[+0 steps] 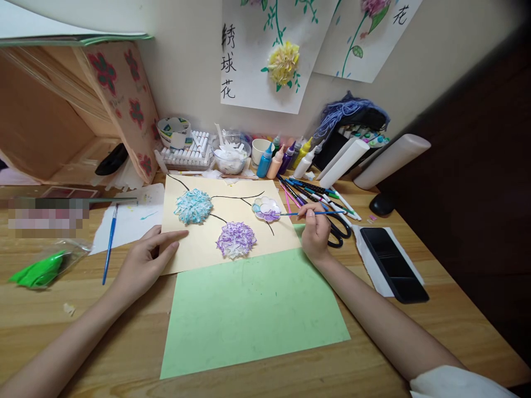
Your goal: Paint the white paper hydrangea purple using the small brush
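Observation:
My right hand [314, 232] pinches a thin blue paintbrush [332, 213], its tip at a small flower-shaped palette [265, 209] with purple and light-blue paint. The palette sits on a cream sheet [269, 188] with thin black branch lines. On the same sheet are a blue-and-white paper flower [193, 206] and a purple-and-white paper flower [236, 240]. At the sheet's left edge rests my left hand [145, 257], index finger stretched out on the paper and holding nothing. A green sheet [255, 309] lies partly under the cream one.
Black-handled scissors [342, 231] and several pens lie right of the sheets, beside a phone [392, 264]. Paint bottles [276, 161], a bowl of paper scraps [231, 157] and markers [186, 152] line the wall. At left are another paintbrush [109, 243] and a green bundle [39, 269].

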Demonstrator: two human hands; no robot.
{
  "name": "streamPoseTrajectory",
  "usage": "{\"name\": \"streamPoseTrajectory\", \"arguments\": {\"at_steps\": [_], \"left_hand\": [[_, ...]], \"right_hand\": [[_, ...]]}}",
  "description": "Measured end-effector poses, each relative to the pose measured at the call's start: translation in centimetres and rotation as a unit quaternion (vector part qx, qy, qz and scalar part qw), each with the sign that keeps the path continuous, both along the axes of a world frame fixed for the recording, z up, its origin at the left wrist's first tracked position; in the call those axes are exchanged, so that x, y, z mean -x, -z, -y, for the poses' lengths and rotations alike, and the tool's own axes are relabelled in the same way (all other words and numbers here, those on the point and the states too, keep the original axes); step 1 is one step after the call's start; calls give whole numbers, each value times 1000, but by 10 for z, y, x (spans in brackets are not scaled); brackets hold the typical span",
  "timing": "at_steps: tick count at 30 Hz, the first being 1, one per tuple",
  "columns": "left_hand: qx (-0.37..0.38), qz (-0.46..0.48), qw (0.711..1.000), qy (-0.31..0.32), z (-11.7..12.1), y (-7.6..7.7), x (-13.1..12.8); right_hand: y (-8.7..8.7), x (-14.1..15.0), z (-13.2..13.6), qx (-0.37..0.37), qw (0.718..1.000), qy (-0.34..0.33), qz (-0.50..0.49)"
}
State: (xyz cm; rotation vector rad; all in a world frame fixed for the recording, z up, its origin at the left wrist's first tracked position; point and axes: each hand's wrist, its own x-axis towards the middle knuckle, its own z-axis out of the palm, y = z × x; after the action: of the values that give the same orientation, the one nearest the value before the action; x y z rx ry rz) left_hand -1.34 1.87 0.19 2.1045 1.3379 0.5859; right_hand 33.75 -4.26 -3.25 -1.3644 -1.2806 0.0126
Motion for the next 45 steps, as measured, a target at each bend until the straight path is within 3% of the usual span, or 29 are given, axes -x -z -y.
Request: {"name": "streamPoseTrajectory", "arguments": {"at_steps": [10,19,22,25,29,45], "left_hand": [[5,1,1000,-2,0,1,1],[17,17,1000,-9,0,4,0],[22,25,999,-2,1,4,0],[24,30,999,-1,1,5,0],[29,32,999,-7,2,4,-2],[31,42,999,-9,4,0,-4]], "right_hand": [[0,0,-1,-16,1000,2,-16],[-7,13,6,-88,994,-17,-68],[-12,36,19,-98,988,-55,-102],[-14,61,35,-79,968,-194,-141],[-10,72,46,-63,953,-292,-53],[-7,69,45,-14,953,-302,-4]]}}
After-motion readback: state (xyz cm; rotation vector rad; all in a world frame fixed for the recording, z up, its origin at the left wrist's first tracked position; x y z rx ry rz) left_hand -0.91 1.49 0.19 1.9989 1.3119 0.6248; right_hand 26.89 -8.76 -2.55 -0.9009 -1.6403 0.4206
